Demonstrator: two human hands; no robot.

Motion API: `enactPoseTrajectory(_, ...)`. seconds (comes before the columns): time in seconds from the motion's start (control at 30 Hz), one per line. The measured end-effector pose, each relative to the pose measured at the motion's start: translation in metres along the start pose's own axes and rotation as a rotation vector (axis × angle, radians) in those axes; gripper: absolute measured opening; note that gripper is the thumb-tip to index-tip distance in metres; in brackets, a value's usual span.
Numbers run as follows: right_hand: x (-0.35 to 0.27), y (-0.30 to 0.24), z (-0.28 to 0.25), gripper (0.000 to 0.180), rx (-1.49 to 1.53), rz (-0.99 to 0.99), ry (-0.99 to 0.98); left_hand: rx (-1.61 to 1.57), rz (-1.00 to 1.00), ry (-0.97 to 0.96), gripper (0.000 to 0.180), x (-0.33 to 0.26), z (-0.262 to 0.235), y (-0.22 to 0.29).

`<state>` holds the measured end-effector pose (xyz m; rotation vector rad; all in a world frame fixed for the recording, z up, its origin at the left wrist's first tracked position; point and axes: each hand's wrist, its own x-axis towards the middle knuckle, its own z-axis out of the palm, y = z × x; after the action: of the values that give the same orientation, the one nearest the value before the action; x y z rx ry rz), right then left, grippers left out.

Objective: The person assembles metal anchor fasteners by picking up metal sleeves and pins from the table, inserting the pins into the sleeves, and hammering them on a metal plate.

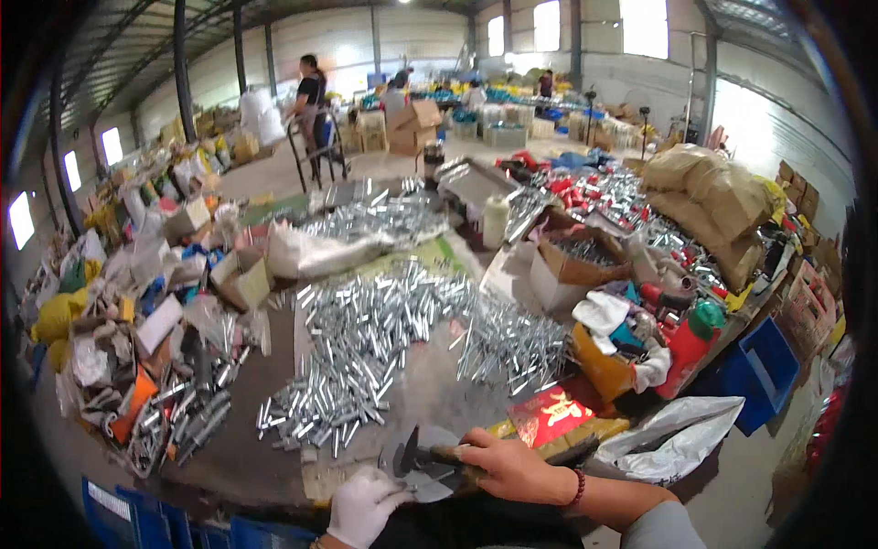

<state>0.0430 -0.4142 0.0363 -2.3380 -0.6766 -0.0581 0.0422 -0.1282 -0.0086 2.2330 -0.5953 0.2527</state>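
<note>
At the front edge of the table, my left hand (361, 506), in a white glove, has its fingers closed at the rim of a flat grey piece (430, 485). My bare right hand (514, 468), with a red bead bracelet at the wrist, comes in from the right, fingers curled around a dark pointed tool (413, 450) that lies over the grey piece. Its exact kind is not clear. Just beyond lies a big heap of shiny metal tubes (357, 348), and right of that a pile of thin metal rods or screws (512, 343).
A red printed packet (551, 416) lies right of my hands, beside a white sack (672, 439) and a blue crate (754, 375). A red bottle with green cap (692, 343) stands nearby. Left is a box of scrap (151, 403). A person (311, 114) stands far off.
</note>
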Motion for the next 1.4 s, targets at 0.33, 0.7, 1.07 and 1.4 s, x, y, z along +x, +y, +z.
enactPoseTrajectory(0.33,-0.01,-0.01,0.015,0.029,-0.26,-0.048,0.008,0.003,-0.009,0.0,0.016,0.014,0.0,0.001)
enactPoseTrajectory(0.7,-0.03,-0.025,0.031,0.03,0.256,0.2,-0.196,0.129,0.069,0.124,0.021,-0.001,0.006,0.023)
enactPoseTrajectory(1.07,-0.029,-0.041,0.046,0.017,0.849,0.561,-0.245,-0.719,-0.782,0.206,0.058,-0.02,0.025,0.06)
enactPoseTrajectory(1.4,-0.035,-0.046,0.072,0.02,0.721,0.402,-0.285,-0.817,-0.711,0.312,0.068,-0.044,0.027,0.051)
